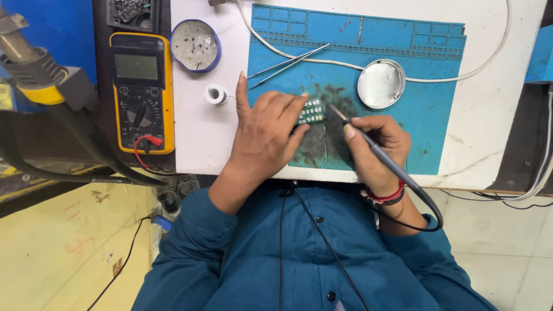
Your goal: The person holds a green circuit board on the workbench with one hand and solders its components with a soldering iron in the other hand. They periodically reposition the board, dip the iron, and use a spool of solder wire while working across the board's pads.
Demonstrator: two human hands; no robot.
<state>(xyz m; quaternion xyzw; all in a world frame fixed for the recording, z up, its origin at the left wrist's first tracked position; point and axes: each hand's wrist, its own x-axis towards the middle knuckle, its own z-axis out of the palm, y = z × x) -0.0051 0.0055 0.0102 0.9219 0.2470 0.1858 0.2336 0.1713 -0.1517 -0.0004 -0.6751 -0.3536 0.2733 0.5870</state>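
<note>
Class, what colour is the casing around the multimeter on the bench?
Yellow, around a dark front; the multimeter shows best in the head view.

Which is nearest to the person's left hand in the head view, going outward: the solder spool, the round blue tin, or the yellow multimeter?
From the left hand:
1. Solder spool, just up and to the left of the raised finger.
2. Round blue tin, higher up, beyond the spool.
3. Yellow multimeter, far left, off the white board.
</note>
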